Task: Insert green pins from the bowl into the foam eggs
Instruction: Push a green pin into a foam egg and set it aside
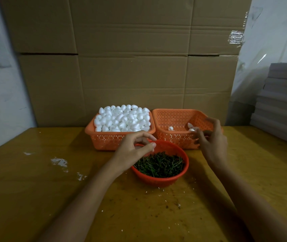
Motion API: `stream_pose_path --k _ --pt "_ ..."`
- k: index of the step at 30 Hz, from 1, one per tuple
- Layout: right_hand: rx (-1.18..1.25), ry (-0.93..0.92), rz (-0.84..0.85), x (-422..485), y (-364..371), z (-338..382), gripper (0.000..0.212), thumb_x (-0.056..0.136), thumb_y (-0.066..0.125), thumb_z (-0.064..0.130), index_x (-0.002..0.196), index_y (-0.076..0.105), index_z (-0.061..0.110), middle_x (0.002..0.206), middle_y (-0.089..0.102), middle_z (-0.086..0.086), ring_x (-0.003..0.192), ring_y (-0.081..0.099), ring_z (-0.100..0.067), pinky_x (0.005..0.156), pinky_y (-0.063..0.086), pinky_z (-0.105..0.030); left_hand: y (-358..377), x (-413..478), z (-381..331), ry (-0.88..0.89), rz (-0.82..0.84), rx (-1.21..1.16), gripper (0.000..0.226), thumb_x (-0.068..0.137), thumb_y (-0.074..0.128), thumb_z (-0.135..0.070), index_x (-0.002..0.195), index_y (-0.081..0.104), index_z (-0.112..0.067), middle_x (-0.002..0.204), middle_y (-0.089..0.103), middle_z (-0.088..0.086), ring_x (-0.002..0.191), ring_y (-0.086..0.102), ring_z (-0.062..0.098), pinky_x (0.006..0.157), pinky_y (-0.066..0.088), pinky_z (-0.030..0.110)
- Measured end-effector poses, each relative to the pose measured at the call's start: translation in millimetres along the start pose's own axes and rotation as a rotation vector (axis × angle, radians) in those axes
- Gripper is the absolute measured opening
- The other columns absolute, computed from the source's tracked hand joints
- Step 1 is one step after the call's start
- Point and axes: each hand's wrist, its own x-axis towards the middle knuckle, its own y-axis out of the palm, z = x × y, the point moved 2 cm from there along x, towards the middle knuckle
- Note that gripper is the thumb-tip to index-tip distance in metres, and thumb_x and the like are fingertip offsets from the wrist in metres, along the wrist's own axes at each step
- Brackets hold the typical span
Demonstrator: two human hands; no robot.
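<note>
A round red bowl (158, 179) of green pins (158, 165) sits mid-table. Behind it on the left, an orange basket (107, 139) is heaped with white foam eggs (121, 118). The orange basket (172, 117) on the right holds a few eggs (170, 128) on its floor. My left hand (134, 149) hovers over the bowl's far left rim, near the full basket, with its fingers loosely curled and nothing seen in them. My right hand (210, 138) is over the front right of the sparse basket, fingers relaxed and spread, with an egg (191, 129) lying just beyond the fingertips.
The yellow wooden table (52, 189) carries white foam crumbs (59, 162) at the left and specks in front of the bowl. Large cardboard boxes (130, 67) stand right behind the baskets. A stack of grey sheets (282, 105) sits at the right edge.
</note>
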Motion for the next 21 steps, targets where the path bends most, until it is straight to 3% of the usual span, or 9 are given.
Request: stream_pose_path --k 3,5,7,9,11,15,18,21 --pt "-0.016 -0.099 -0.039 -1 -4 14 0.032 0.103 0.062 0.019 0.133 0.051 0.022 0.085 0.073 0.002 0.067 0.072 -0.008 0.060 0.061 -0.033 0 0 0 0.012 -0.005 0.011 0.016 0.090 0.074 -0.031 0.104 0.076 -0.025 0.087 0.079 0.003 0.090 0.077 0.016 0.091 0.059 0.035" --pt "-0.014 -0.168 0.079 -6 -1 28 0.019 0.103 0.060 0.021 0.122 0.057 0.021 0.083 0.073 0.001 0.068 0.072 -0.006 0.059 0.058 -0.024 0 1 1 0.022 -0.009 0.027 0.012 0.092 0.074 -0.029 0.102 0.076 -0.024 0.087 0.079 0.002 0.090 0.077 0.015 0.090 0.059 0.032" --pt "-0.109 -0.271 0.366 -19 11 44 0.017 0.101 0.057 0.031 0.117 0.062 0.025 0.088 0.073 0.006 0.079 0.071 -0.002 0.069 0.059 -0.025 0 2 1 0.033 -0.008 0.050 0.007 0.094 0.073 -0.026 0.095 0.076 -0.019 0.085 0.078 0.000 0.090 0.076 0.014 0.089 0.059 0.032" --pt "-0.311 -0.371 0.716 -38 29 52 0.024 0.102 0.055 0.041 0.121 0.064 0.029 0.106 0.072 0.012 0.096 0.069 -0.002 0.082 0.059 -0.028 1 2 0 0.041 -0.010 0.079 0.015 0.093 0.072 -0.026 0.084 0.074 -0.015 0.081 0.077 0.000 0.089 0.074 0.014 0.090 0.058 0.037" --pt "-0.500 -0.425 0.902 -53 40 52 0.030 0.104 0.052 0.048 0.126 0.065 0.032 0.120 0.068 0.011 0.107 0.065 -0.008 0.090 0.055 -0.034 1 3 -1 0.046 -0.014 0.098 0.018 0.092 0.072 -0.028 0.080 0.073 -0.015 0.078 0.076 0.000 0.088 0.074 0.014 0.092 0.057 0.040" --pt "-0.568 -0.418 0.936 -55 37 52 0.032 0.106 0.049 0.047 0.130 0.065 0.034 0.124 0.067 0.010 0.110 0.061 -0.010 0.092 0.051 -0.039 8 2 0 0.048 0.042 0.228 0.015 0.095 0.074 -0.026 0.080 0.072 -0.023 0.078 0.076 -0.006 0.084 0.073 0.009 0.089 0.058 0.042" --pt "-0.634 -0.453 0.961 -56 39 53 0.037 0.107 0.046 0.047 0.132 0.065 0.028 0.126 0.066 0.005 0.114 0.059 -0.014 0.094 0.050 -0.042 15 -2 -1 0.076 0.114 0.484 0.013 0.097 0.070 -0.035 0.084 0.065 -0.034 0.080 0.072 -0.012 0.077 0.069 0.007 0.076 0.058 0.046" --pt "-0.650 -0.463 0.961 -56 40 52 0.039 0.107 0.046 0.047 0.133 0.064 0.026 0.127 0.065 0.004 0.116 0.058 -0.015 0.096 0.050 -0.042 16 -4 -2 0.077 0.143 0.596 0.013 0.100 0.062 -0.042 0.090 0.058 -0.035 0.079 0.069 -0.008 0.072 0.065 0.011 0.070 0.055 0.049"
